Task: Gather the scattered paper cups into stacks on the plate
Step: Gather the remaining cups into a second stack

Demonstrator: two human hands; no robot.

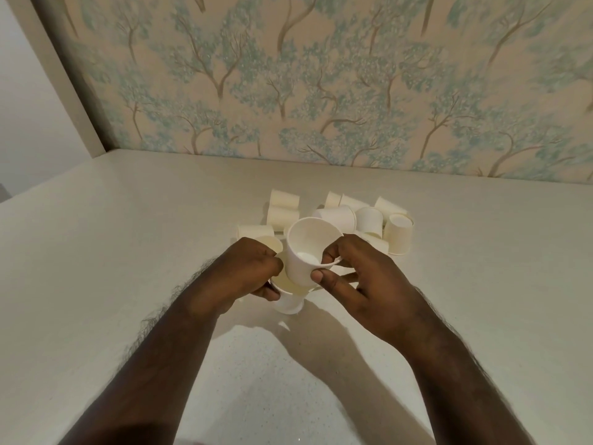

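Note:
My right hand (353, 281) pinches the rim of a white paper cup (305, 252), held upright with its mouth facing me. Its base sits in the mouth of a second white cup (287, 300), which my left hand (253, 271) grips from the left. Behind my hands, several more white cups (369, 220) lie scattered on the table, most on their sides and some upside down, such as one (399, 234) at the right end. No plate is visible; my hands and the cups hide whatever lies beneath the pile.
The white table (128, 252) stretches wide to the left, right and front of the pile. A wall with tree-patterned wallpaper (321, 91) rises right behind the table. A plain white wall (25, 107) stands at the far left.

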